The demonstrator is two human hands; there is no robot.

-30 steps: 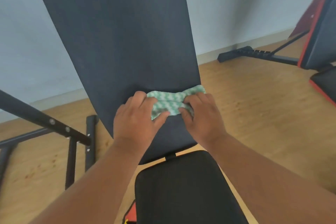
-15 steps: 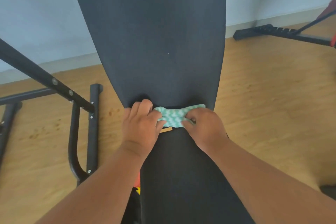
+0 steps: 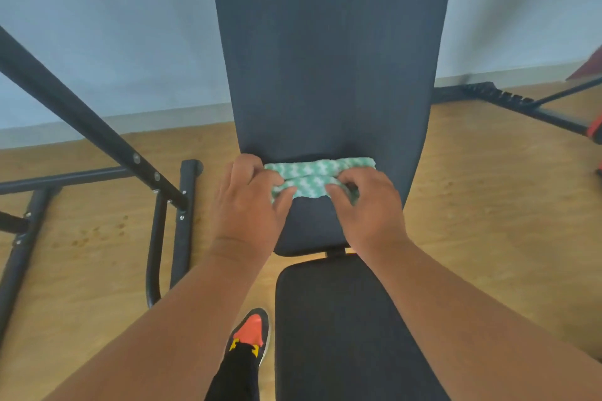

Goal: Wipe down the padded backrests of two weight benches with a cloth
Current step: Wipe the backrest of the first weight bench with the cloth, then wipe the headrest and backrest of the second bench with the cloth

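Observation:
A dark padded backrest (image 3: 329,52) rises at an incline in front of me, with the black seat pad (image 3: 345,329) below it. A green-and-white patterned cloth (image 3: 314,177) lies bunched across the lower part of the backrest. My left hand (image 3: 249,205) grips the cloth's left end and my right hand (image 3: 369,208) grips its right end, both pressing it onto the pad. Only a red-edged corner of the second bench (image 3: 595,127) shows at the far right.
A black steel frame (image 3: 97,140) with a slanted bar and uprights stands on the wooden floor to my left. The second bench's black floor rail (image 3: 508,101) runs along the right by the wall. My foot in an orange-toed shoe (image 3: 252,330) stands left of the seat.
Both hands pulled the cloth down to the backrest's bottom edge, and they now sit a little higher on the pad. The view has tilted down, showing the seat and my shoe.

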